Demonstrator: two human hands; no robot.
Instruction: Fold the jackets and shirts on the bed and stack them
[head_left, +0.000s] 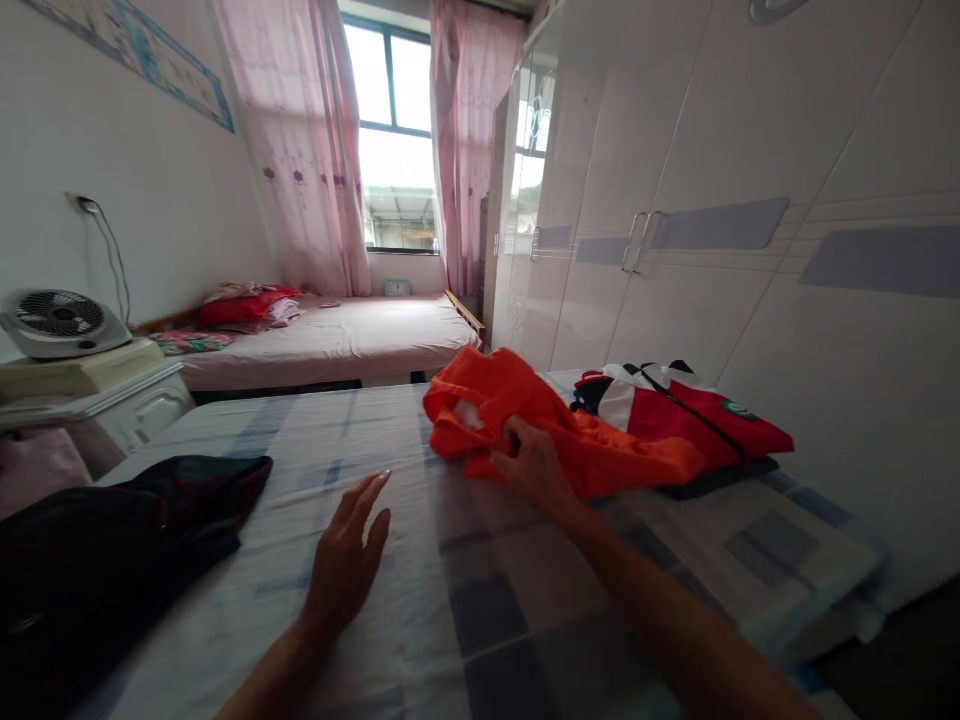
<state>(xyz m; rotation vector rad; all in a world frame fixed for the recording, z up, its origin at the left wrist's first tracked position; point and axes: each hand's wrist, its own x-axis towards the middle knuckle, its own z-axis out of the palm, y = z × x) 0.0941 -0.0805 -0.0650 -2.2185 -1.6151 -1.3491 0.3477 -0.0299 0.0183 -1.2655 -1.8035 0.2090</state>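
Right now the right hand (534,462) has its fingers (511,436) closed on the orange garment (525,400), bunched on the checked bed (495,600) beside a red jacket (675,410). Flat on the sheet, the left hand (346,560) lies open, holding nothing.

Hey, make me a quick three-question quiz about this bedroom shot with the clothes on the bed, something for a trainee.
1. True or false: the right hand grips the orange garment.
2. Which best describes the left hand? A) open above the checked bedsheet, holding nothing; B) clutching the dark garment; C) resting on the fan.
3. Fill in: the red, white and black jacket lies on the side of the orange garment nearer the ______.

Key
1. True.
2. A.
3. Wardrobe.
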